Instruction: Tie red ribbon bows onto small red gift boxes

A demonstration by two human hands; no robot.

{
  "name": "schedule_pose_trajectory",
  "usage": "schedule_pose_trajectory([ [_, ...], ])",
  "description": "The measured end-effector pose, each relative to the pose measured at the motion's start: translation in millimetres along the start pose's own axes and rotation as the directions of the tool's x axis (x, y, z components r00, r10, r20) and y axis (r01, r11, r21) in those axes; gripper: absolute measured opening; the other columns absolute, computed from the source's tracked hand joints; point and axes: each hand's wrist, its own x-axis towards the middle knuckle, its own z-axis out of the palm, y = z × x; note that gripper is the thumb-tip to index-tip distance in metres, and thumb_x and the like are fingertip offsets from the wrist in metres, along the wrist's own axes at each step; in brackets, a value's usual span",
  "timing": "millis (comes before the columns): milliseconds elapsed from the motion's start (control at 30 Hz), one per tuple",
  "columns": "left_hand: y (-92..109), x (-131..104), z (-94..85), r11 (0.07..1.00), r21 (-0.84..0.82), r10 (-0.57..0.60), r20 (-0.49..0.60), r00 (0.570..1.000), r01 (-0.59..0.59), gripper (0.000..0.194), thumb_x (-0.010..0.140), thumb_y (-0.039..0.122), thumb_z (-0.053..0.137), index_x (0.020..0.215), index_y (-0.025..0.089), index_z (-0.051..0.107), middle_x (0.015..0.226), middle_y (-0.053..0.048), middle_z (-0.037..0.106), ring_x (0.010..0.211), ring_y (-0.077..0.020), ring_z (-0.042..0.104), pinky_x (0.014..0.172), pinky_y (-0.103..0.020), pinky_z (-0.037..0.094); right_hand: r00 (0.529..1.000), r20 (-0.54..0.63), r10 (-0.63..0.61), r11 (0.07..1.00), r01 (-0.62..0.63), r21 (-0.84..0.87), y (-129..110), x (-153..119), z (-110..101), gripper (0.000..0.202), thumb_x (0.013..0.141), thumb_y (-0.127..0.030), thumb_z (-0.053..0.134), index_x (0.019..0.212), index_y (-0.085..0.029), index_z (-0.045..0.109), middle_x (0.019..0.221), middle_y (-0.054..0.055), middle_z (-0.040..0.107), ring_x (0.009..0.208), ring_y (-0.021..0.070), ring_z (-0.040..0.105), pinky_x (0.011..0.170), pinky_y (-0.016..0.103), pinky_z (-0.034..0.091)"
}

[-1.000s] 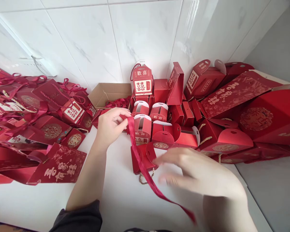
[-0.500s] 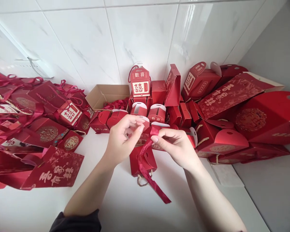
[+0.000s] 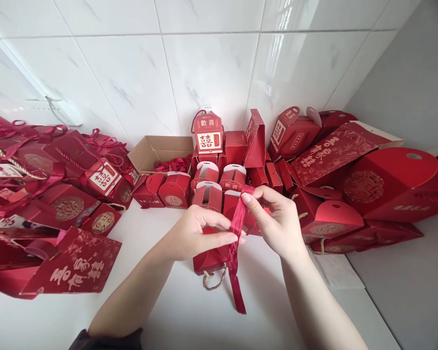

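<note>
White marbled tile wall (image 3: 208,63) at the back, pale tabletop (image 3: 175,311) below; landmark: the rope-handled box (image 3: 209,260), small and red. Red ribbon (image 3: 233,253) hangs over its right side, long axis running far to near, the loose end pointing toward me and slightly right. Hands near each other but apart, both clamped on the ribbon: my right hand (image 3: 277,218) pinches the far end, my left hand (image 3: 200,233) grips lower, thumb in front, fingers partly behind. Hard to make out: the fold at my right fingertips; cannot tell how it lies. My left hand covers part of the landmark's top; my sleeve (image 3: 109,340) and right forearm are cut off by the view's bottom edge. Beyond the landmark, upright red boxes (image 3: 208,194) crowd close; farther back and left, an open carton (image 3: 160,148) with ribbons inside. Bare tabletop on the landmark's near side, also left of it, up to the piled gift boxes (image 3: 69,204).
</note>
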Motion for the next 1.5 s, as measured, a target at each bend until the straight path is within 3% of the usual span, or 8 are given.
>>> schedule_pose_trajectory([
  [267, 0.9, -2.4, -1.2, 0.998, -0.06, -0.006, 0.009, 1.0, 0.006, 0.011, 0.087, 0.026, 0.069, 0.086, 0.016, 0.074, 0.088, -0.006, 0.074, 0.083, -0.0165, 0.068, 0.079, -0.027, 0.055, 0.999, 0.004, -0.043, 0.983, 0.043, -0.18, 4.1, 1.1, -4.0, 0.035, 0.096, -0.044, 0.056, 0.072, -0.02, 0.053, 0.066, -0.002, 0.052, 0.061, 0.012, 0.044, 0.061, 0.025, 0.038],
  [433, -1.5, -1.2, -8.7, 0.995, -0.086, -0.055, -0.106, 0.993, 0.046, 0.023, 0.09, 0.035, 0.065, 0.082, 0.016, 0.074, 0.078, -0.003, 0.071, 0.073, -0.0131, 0.065, 0.072, -0.025, 0.052, 0.996, 0.037, -0.084, 0.927, 0.092, -0.363, 6.6, 3.0, -8.0, 0.029, 0.101, -0.041, 0.044, 0.087, -0.021, 0.058, 0.083, 0.003, 0.061, 0.072, 0.0163, 0.056, 0.065, 0.028, 0.042],
  [500, -3.1, 0.4, -10.7, 0.994, -0.093, -0.063, -0.132, 0.989, 0.051, 0.025, 0.09, 0.037, 0.065, 0.08, 0.017, 0.075, 0.073, -0.003, 0.069, 0.071, -0.013, 0.064, 0.071, -0.025, 0.052, 0.973, 0.13, -0.188, 0.921, 0.221, -0.32, 4.5, 2.4, -7.5, 0.019, 0.1, -0.034, 0.047, 0.108, -0.021, 0.059, 0.109, 0.008, 0.065, 0.097, 0.0215, 0.062, 0.083, 0.033, 0.048],
  [600, -5.6, 3.8, -11.5, 0.989, -0.141, -0.06, -0.1, 0.993, 0.046, 0.027, 0.092, 0.036, 0.063, 0.076, 0.016, 0.073, 0.072, -0.003, 0.071, 0.071, -0.0135, 0.066, 0.073, -0.026, 0.054, 0.876, 0.355, -0.326, 0.88, 0.418, -0.224, 2.4, 0.0, -2.6, 0.044, 0.095, -0.024, 0.055, 0.137, -0.022, 0.045, 0.142, 0.01, 0.054, 0.13, 0.0253, 0.051, 0.106, 0.042, 0.043],
  [733, -7.1, 5.7, -11.7, 0.98, -0.193, -0.059, -0.046, 0.997, 0.05, 0.012, 0.086, 0.027, 0.071, 0.082, 0.016, 0.075, 0.076, -0.004, 0.075, 0.074, -0.0143, 0.07, 0.074, -0.026, 0.056, 0.853, 0.377, -0.36, 0.851, 0.467, -0.242, 10.0, -1.9, 7.1, 0.034, 0.098, -0.021, 0.051, 0.131, -0.022, 0.055, 0.125, 0.007, 0.069, 0.121, 0.0243, 0.06, 0.107, 0.044, 0.044],
  [933, -7.4, -2.0, -20.3, 0.981, -0.193, -0.026, 0.0, 1.0, 0.025, 0.014, 0.082, 0.027, 0.075, 0.091, 0.017, 0.08, 0.075, -0.006, 0.077, 0.064, -0.0152, 0.07, 0.066, -0.027, 0.059, 0.906, 0.336, -0.257, 0.882, 0.362, -0.301, 18.9, 1.6, 10.4, 0.025, 0.1, -0.02, 0.047, 0.109, -0.02, 0.07, 0.1, 0.007, 0.077, 0.096, 0.0233, 0.069, 0.086, 0.038, 0.052],
  [1133, -6.2, -4.1, -29.8, 0.992, -0.127, -0.013, -0.099, 0.995, 0.001, 0.026, 0.089, 0.035, 0.066, 0.078, 0.015, 0.078, 0.068, -0.007, 0.075, 0.055, -0.0129, 0.066, 0.053, -0.023, 0.055, 0.747, 0.655, -0.11, 0.985, 0.172, -0.031, 2.9, -2.8, 6.0, 0.028, 0.102, -0.026, 0.047, 0.09, -0.017, 0.071, 0.079, 0.002, 0.074, 0.069, 0.0137, 0.066, 0.068, 0.026, 0.051],
  [1500, -6.3, -0.7, -28.0, 0.995, 0.1, -0.018, -0.138, 0.99, 0.032, 0.018, 0.09, 0.028, 0.062, 0.081, 0.015, 0.072, 0.067, -0.002, 0.068, 0.057, -0.0116, 0.061, 0.057, -0.023, 0.051, 0.632, 0.775, -0.022, 0.982, -0.133, 0.136, 1.1, -3.3, -5.5, 0.034, 0.099, -0.037, 0.053, 0.086, -0.016, 0.075, 0.079, 0.005, 0.078, 0.069, 0.0148, 0.072, 0.068, 0.025, 0.059],
])
